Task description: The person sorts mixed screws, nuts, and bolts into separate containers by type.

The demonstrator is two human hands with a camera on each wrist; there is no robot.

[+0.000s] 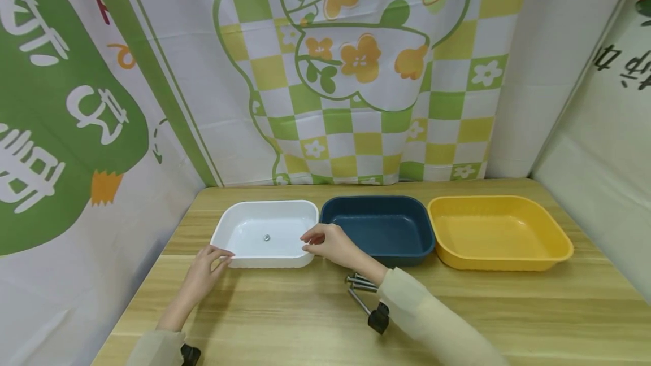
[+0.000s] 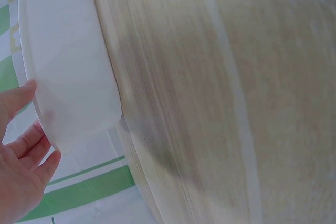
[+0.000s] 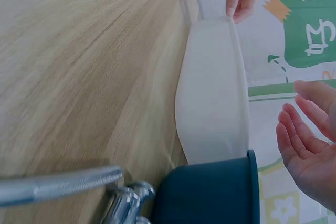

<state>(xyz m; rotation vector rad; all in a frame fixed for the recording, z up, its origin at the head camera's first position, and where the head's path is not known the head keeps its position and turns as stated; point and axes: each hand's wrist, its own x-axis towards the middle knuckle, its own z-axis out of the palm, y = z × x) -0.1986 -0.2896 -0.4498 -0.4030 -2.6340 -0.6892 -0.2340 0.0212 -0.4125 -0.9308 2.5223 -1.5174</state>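
While two pale sleeves (image 1: 432, 315) reached in over the near part of the wood-grained counter (image 1: 285, 309), several metal bolts (image 1: 362, 283) lay by the right forearm, which partly hid them, just in front of the blue tray (image 1: 378, 236). The left hand (image 1: 203, 270) gripped the near left corner of the white tray (image 1: 269, 262), its thumb and fingers clamped on the rim. The right hand (image 1: 333, 242) hung above that tray's right end, beside the blue one; its thumb and fingers were apart and loosely bent, with nothing between them. Inside the white tray, near the middle of its floor, sat a small metal piece (image 1: 267, 238), too small to identify for certain. The blue tray stood between the white tray and a yellow tray (image 1: 488, 233), the three in a row. Behind them hung a checked, flowered curtain (image 1: 363, 146).
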